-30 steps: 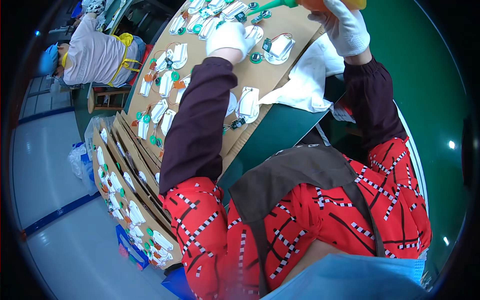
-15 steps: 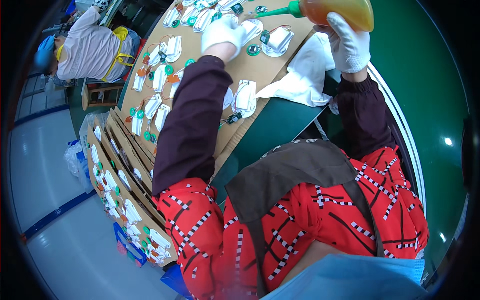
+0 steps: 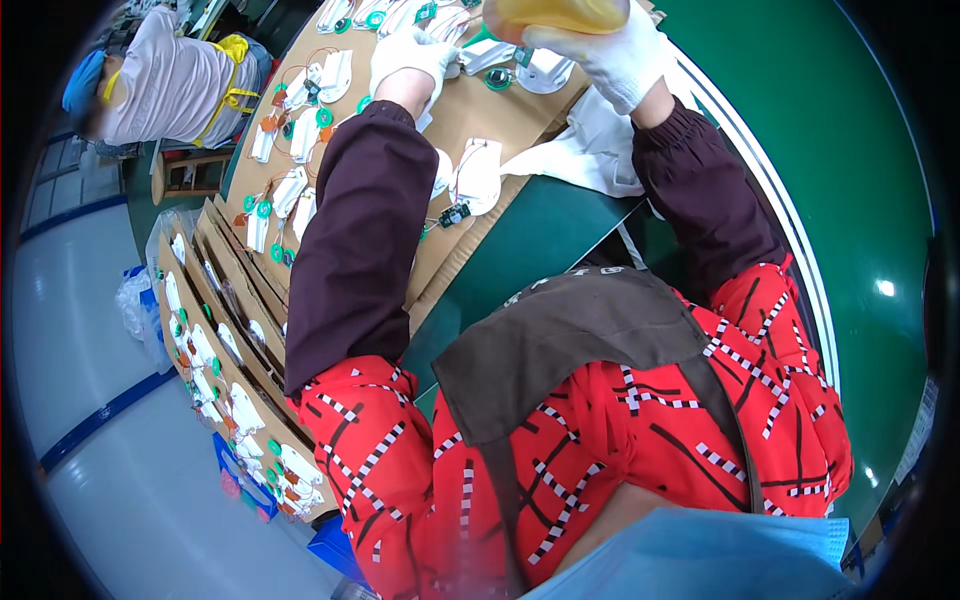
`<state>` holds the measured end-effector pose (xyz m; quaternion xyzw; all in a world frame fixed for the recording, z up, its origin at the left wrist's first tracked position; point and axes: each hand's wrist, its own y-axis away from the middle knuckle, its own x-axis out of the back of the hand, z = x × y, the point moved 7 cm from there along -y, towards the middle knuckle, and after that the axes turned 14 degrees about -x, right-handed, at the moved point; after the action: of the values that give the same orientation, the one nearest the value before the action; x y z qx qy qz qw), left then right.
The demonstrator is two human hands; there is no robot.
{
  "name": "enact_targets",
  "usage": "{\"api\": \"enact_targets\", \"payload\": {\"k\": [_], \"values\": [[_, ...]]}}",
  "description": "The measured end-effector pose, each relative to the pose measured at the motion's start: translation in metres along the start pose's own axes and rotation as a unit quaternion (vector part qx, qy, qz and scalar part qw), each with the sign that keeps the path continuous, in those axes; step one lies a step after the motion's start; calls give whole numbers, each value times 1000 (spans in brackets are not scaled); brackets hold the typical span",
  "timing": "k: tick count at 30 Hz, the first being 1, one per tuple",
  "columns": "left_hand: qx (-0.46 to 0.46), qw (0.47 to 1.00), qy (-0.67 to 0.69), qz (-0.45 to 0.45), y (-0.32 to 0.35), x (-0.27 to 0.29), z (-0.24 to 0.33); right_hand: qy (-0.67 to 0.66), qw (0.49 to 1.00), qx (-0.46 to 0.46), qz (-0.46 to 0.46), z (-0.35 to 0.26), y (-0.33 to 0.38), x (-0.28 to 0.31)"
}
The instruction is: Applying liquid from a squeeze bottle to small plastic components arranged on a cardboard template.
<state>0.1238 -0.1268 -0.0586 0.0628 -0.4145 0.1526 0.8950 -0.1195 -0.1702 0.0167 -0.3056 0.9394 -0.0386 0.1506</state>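
A dark green work table (image 3: 850, 170) fills the right side, with a flat brown cardboard sheet (image 3: 470, 120) lying on it at 12 o'clock. The right hand (image 3: 612, 55), in a white glove, is wrapped tight around a soft orange squeeze bottle (image 3: 560, 12) at the very top edge. The left hand (image 3: 408, 55), also in a white glove, presses down on the cardboard, fingers curled over small white plastic parts (image 3: 478, 172) with green round pieces. A white cloth (image 3: 590, 150) lies just beside the right sleeve. At 8 o'clock, more cardboard trays (image 3: 225, 370) stand stacked. At 10 o'clock, another person in a grey shirt (image 3: 165, 85) works.
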Motion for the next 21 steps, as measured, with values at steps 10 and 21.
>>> {"api": "enact_targets", "payload": {"k": [10,21], "values": [[31,999,26,-7,23,8,42,70,997,11,14,13,3,3],[58,979,192,43,11,-7,-4,53,998,-43,12,39,21,6]]}}
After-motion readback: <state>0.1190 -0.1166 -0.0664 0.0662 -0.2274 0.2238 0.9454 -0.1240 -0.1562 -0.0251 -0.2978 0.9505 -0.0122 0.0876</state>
